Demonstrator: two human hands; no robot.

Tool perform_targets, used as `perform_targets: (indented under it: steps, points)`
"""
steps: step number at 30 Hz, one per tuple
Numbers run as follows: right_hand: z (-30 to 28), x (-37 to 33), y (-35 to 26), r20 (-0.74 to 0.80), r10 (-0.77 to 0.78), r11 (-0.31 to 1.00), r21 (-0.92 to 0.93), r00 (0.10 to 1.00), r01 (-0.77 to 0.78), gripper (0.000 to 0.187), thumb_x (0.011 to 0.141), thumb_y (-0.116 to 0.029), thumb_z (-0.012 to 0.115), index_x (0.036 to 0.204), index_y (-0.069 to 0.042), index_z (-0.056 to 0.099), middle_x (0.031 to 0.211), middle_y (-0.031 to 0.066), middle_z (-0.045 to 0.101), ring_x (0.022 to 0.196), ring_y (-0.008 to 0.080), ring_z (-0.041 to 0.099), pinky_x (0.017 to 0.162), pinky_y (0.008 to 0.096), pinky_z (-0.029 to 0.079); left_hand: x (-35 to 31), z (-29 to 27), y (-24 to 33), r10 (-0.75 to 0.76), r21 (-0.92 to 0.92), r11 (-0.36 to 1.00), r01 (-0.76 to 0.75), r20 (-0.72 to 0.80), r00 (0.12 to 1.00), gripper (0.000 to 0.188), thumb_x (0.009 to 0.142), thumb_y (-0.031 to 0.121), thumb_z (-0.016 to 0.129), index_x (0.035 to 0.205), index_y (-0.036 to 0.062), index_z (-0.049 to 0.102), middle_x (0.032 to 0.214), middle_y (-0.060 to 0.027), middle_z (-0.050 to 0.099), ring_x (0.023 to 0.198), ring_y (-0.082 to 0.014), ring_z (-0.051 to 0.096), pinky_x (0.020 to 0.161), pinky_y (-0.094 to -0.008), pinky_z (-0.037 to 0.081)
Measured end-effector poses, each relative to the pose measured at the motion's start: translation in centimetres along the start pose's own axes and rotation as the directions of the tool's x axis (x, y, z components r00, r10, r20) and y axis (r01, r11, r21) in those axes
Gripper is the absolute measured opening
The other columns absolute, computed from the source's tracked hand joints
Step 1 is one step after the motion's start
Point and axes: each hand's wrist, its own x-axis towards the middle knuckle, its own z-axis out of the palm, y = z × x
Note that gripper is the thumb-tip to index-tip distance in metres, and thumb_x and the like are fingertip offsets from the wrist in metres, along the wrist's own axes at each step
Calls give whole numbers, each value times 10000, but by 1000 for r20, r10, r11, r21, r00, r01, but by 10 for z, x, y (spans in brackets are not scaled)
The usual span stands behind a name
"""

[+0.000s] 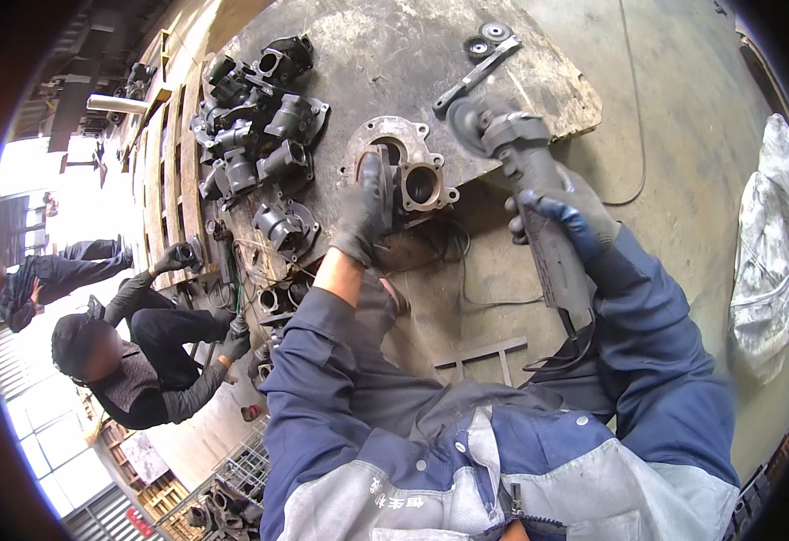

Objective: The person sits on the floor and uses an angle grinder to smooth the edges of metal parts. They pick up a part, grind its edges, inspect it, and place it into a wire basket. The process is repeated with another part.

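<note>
Both gloved hands busy: left hand (pixel 361 216) grips casting (pixel 401 169), right hand (pixel 564 219) grinder (pixel 525 185).

rusty steel plate (pixel 385 54), dark castings (pixel 259 117), flanged casting (pixel 403 167), wrench (pixel 475 77)

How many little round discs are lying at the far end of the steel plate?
2. Both discs sit side by side at the plate's far edge: one nearer the flat bar, the other just beyond it. More may be hidden.

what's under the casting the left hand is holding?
The casting sits on a worn metal plate at its edge. The left hand grips its near side; the contact area beneath is hidden.
</note>
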Motion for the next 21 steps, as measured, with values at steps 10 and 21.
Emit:
perform_targets:
  steps: [10, 21]
  points:
    - [29, 29, 33, 104, 154, 962, -243, 983, -125, 556, 907, -105, 834, 1363, -1, 533, 1024, 101, 662, 777, 182, 713, 685, 363, 633, 6, -25, 11, -366, -741, 435, 511, 372, 853, 974, 1067, 759, 395, 1359, -128, 671, 1295, -238, 757, 1133, -292, 748, 1048, -371, 563]
    - [42, 43, 27, 105, 184, 850, -517, 977, -104, 635, 918, -96, 800, 1461, -13, 482, 1064, 97, 645, 766, 173, 689, 662, 353, 628, 7, -29, 13, -329, -741, 445, 503, 387, 861, 988, 1067, 754, 400, 1386, -152, 631, 1287, -239, 756, 1133, -283, 746, 1039, -367, 562]
